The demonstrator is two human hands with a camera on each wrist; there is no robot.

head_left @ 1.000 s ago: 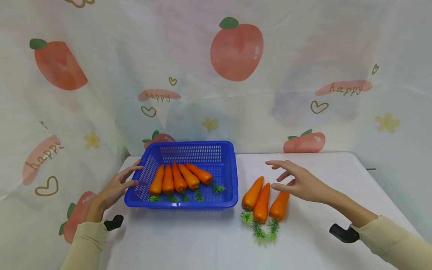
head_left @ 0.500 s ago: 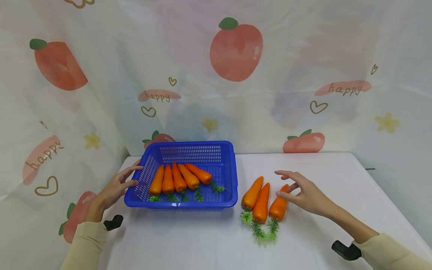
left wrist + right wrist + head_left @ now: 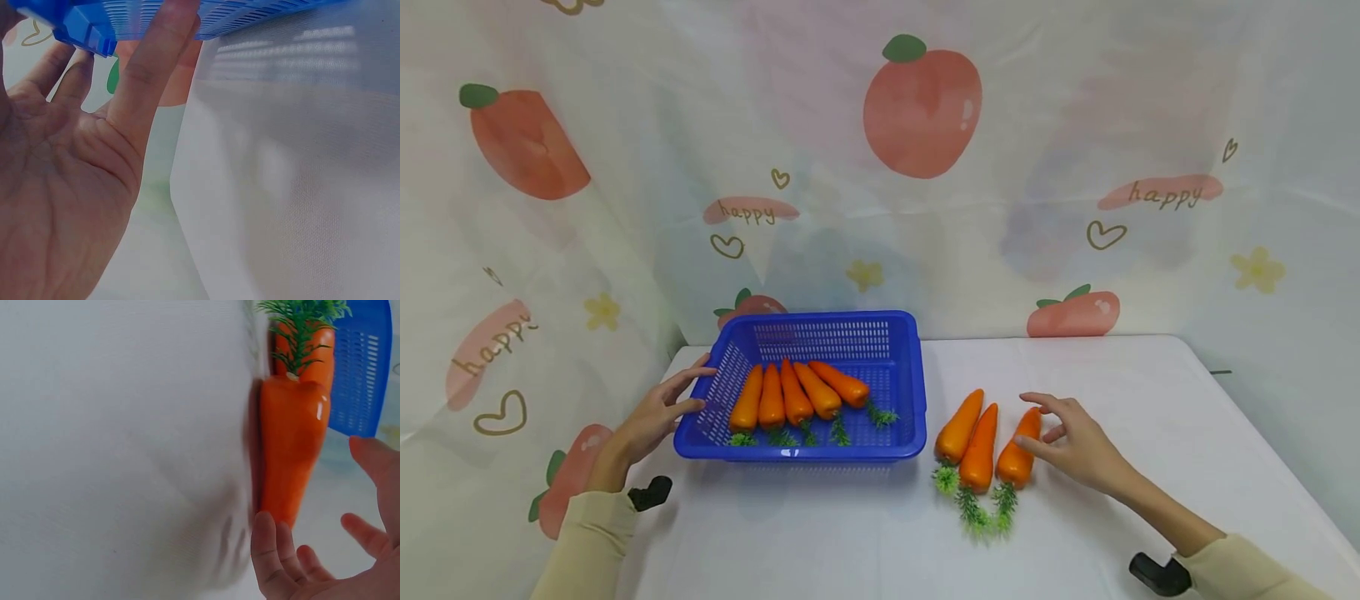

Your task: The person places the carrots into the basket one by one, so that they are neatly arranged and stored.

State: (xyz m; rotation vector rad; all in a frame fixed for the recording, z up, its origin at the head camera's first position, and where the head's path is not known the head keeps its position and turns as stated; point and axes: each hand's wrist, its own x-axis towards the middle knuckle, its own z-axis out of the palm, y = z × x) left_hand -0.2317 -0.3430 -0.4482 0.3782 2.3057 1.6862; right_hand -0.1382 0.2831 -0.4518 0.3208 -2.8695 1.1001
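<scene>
In the head view my left hand touches the left rim of a blue plastic basket, with its fingers fairly straight. The left wrist view shows those fingers reaching up to the slotted wall of the basket. Several orange carrots with green tops lie side by side inside. My right hand is spread around the rightmost carrot on the table, thumb over its body, forefinger beyond its tip. In the right wrist view, fingertips are right at the narrow end of that carrot.
Two more carrots, one lighter and one darker, lie between the basket and my right hand. A white cloth covers the table. Behind it hangs a fruit-printed curtain.
My right hand has moved right and toward me, lowering around the rightmost carrot. My left hand, the basket and the carrots have stayed in place.
</scene>
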